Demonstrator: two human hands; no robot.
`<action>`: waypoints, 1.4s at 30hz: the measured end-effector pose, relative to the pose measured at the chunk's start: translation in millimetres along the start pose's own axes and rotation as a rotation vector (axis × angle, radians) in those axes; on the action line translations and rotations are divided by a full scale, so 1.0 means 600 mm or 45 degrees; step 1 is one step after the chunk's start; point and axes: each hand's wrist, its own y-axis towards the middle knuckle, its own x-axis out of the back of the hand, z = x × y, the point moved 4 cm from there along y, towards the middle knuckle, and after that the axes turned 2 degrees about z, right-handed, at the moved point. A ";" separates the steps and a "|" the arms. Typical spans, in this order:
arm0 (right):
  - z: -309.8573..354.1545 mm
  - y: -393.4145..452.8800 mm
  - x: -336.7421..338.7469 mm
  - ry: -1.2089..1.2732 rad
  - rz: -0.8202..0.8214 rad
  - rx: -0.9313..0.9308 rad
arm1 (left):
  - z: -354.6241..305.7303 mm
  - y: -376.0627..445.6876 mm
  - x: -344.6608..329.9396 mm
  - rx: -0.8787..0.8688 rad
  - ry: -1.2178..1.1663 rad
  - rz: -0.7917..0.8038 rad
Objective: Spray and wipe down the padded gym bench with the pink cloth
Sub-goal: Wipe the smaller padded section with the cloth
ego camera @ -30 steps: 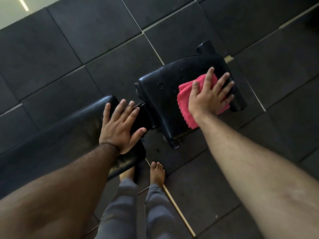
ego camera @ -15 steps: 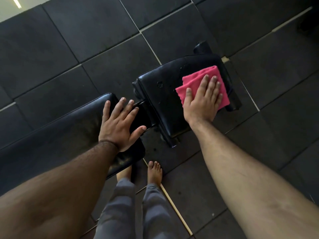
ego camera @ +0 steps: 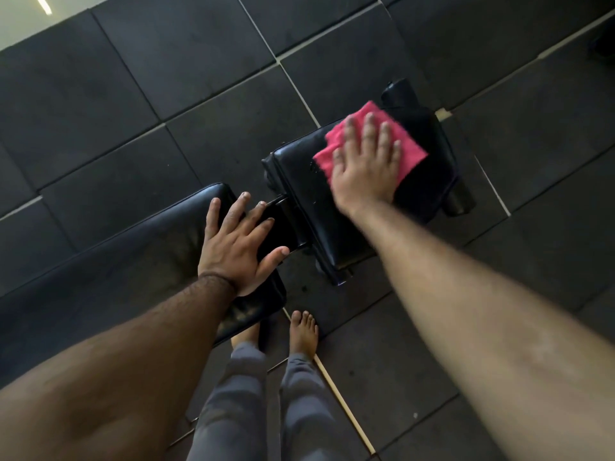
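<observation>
The pink cloth [ego camera: 407, 151] is pressed flat on the smaller black seat pad [ego camera: 299, 181] of the padded gym bench by the right hand [ego camera: 364, 168], whose fingers are held straight and lightly spread. The left hand [ego camera: 238, 246] is laid flat, fingers spread, on the end of the longer back pad [ego camera: 133, 257]. Two pads are counted, joined across a narrow gap. The bench is set on a floor [ego camera: 133, 94] of dark square tiles, on which two bare feet [ego camera: 303, 332] are seen.
</observation>
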 end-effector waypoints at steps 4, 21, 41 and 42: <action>0.007 -0.130 -0.042 0.043 -0.023 0.192 | -0.001 0.002 0.002 0.006 0.002 0.039; 0.091 -0.006 -0.007 -0.004 0.063 0.357 | 0.000 0.004 0.004 0.004 -0.016 0.078; 0.105 0.002 -0.032 -0.051 0.115 0.387 | 0.004 0.001 0.002 0.029 -0.025 0.018; 0.094 -0.034 -0.035 -0.057 0.096 0.458 | 0.003 0.001 0.003 0.031 -0.023 0.022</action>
